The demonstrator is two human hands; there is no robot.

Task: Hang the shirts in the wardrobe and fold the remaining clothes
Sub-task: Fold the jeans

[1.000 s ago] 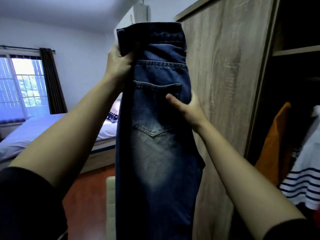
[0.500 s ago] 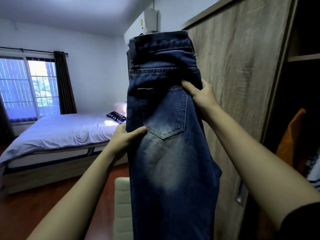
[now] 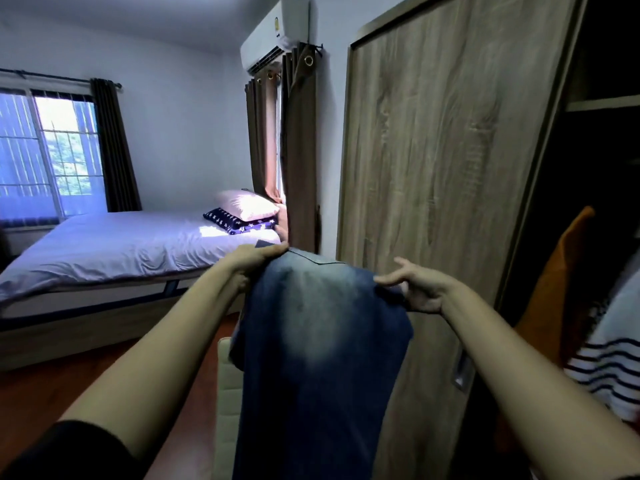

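Right, containers first. The wardrobe [image 3: 602, 102] is open on its right side, and its wood-grain sliding door [image 3: 433, 168] covers the left part. Inside, an orange garment [image 3: 554, 282] and a navy-and-white striped shirt [image 3: 609, 368] hang side by side, with the orange one nearer the door. There is a shelf above them, but it is too dark to tell what's on it.

The jeans [image 3: 322, 358] are held up in the air in front of the sliding door. They are doubled over at the top, faded patch toward the camera, and the rest hangs straight down out of view.

The left hand [image 3: 256, 259] grips the top-left of the fold, fingers wrapped over the denim. The right hand [image 3: 420, 292] pinches the top-right edge — fabric bunched against the palm, the other fingers loosely spread above it. The fold runs between the two hands.

Behind the jeans are a pale padded seat edge [image 3: 227, 375], a bed [image 3: 121, 244] with two stacked pillows [image 3: 246, 207], brown curtains [image 3: 298, 150] and a wall air conditioner [image 3: 277, 32].
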